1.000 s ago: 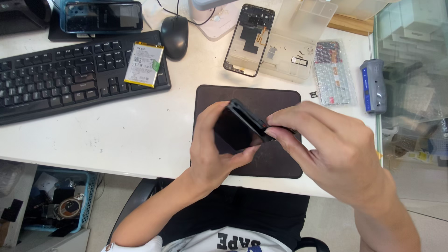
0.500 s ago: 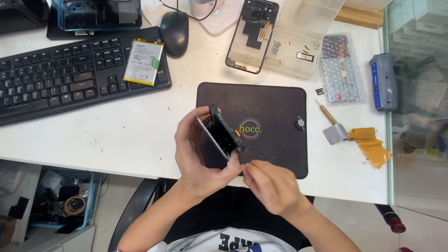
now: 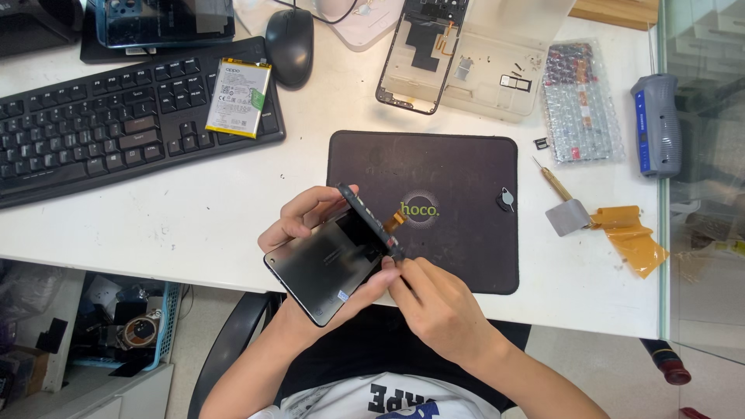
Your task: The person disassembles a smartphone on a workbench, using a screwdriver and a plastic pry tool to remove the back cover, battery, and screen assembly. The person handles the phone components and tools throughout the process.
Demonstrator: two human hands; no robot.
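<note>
My left hand [image 3: 306, 221] grips a dark phone screen panel [image 3: 330, 264], tilted with its back face up, over the near edge of the white table. An orange flex cable [image 3: 394, 221] hangs from the panel's upper edge. My right hand [image 3: 434, 302] pinches the panel's right edge with the fingertips; I cannot tell whether a small tool is in them. Both hands hover over the near left corner of the dark work mat [image 3: 450, 194].
A black keyboard [image 3: 101, 132] carries a phone battery [image 3: 239, 97]; a mouse [image 3: 289, 35] lies behind it. A phone frame [image 3: 419, 54] rests on a clear tray at the back. Bubble-wrap packet [image 3: 582, 101], grey-blue tool [image 3: 656, 124], scraper [image 3: 563, 203] and orange tape [image 3: 632, 237] lie right.
The panel has tipped from nearly edge-on to flatter, back face up. My right hand has slid from on top of it to its right edge, uncovering the mat.
</note>
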